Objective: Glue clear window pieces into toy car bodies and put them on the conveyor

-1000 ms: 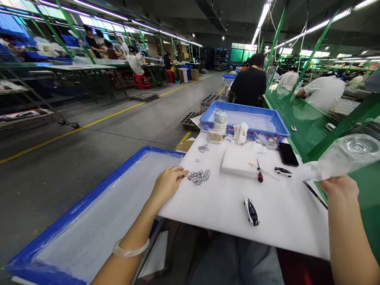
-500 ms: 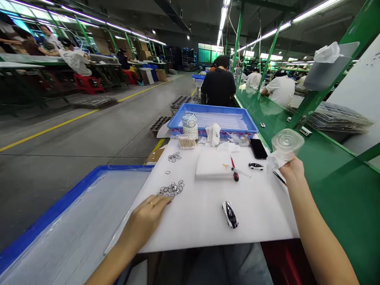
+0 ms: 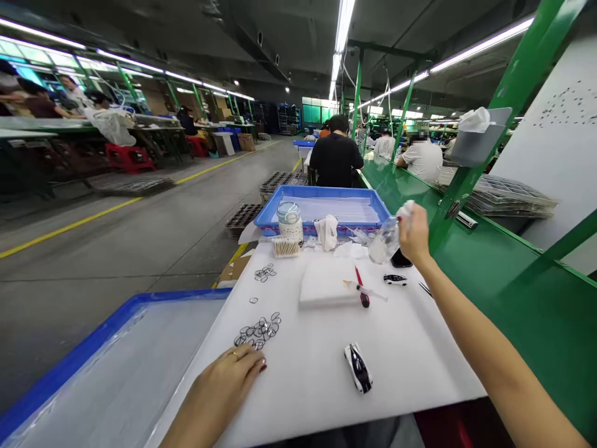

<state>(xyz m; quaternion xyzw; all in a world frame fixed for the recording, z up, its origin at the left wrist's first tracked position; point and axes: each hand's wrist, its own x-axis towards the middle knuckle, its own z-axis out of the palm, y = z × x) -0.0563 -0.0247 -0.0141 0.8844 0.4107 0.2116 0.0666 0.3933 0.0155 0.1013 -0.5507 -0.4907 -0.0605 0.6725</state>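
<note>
My left hand (image 3: 224, 386) rests on the white foam-covered tabletop (image 3: 308, 379), fingers lying loosely and holding nothing. Its fingertips are just in front of a pile of thin dark rings (image 3: 259, 331). Held out at the table's far right, my right hand (image 3: 416, 235) is closed on a clear plastic container (image 3: 383, 242) with crumpled white tissue (image 3: 407, 210) against it. This partly covers a black phone (image 3: 401, 258). One white-and-black toy car (image 3: 358, 368) lies near the front edge, and another toy car (image 3: 395, 279) sits below the right forearm's reach.
A foam block (image 3: 326, 283) bears a syringe (image 3: 366, 290) and a red-handled tool (image 3: 362, 289). Cotton swabs (image 3: 286, 247), a jar (image 3: 290, 221) and a blue tray (image 3: 326, 190) stand at the back. Left is a larger blue-rimmed tray (image 3: 140, 348); a green bench (image 3: 494, 274) runs along the right.
My right hand has moved left and away from me with the clear container, from over the green bench to near the phone. The view has tilted up slightly; my left hand stays by the rings.
</note>
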